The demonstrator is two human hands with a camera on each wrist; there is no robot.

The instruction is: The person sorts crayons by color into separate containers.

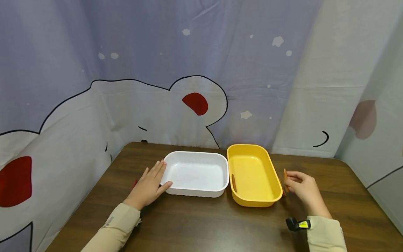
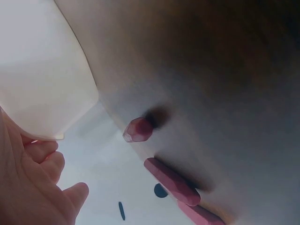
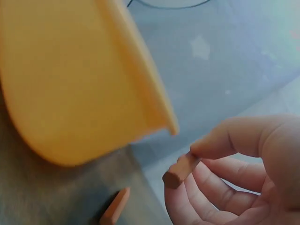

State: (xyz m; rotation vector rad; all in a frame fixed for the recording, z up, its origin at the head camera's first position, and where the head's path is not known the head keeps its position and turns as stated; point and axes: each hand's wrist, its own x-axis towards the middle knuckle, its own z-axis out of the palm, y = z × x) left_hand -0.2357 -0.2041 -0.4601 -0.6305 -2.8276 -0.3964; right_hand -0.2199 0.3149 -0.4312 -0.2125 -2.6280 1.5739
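My left hand (image 1: 148, 185) rests at the left side of a white rectangular tray (image 1: 196, 193), fingers extended and thumb tip over the rim. In the left wrist view, this hand (image 2: 35, 183) touches the edge of the white tray (image 2: 51, 93). To the right stands a yellow tray (image 1: 252, 168), with one brown stick (image 1: 234, 183) inside along its left wall. My right hand (image 1: 303, 189) is just right of the yellow tray, pinching a short orange-brown faceted stick (image 3: 182, 169) between thumb and fingers.
Several dark red faceted pieces (image 2: 173, 182) lie on the table left of the white tray. Another orange-brown stick (image 3: 116, 206) lies beside the yellow tray on its right. A patterned curtain (image 1: 151, 112) hangs behind the brown wooden table (image 1: 201, 224).
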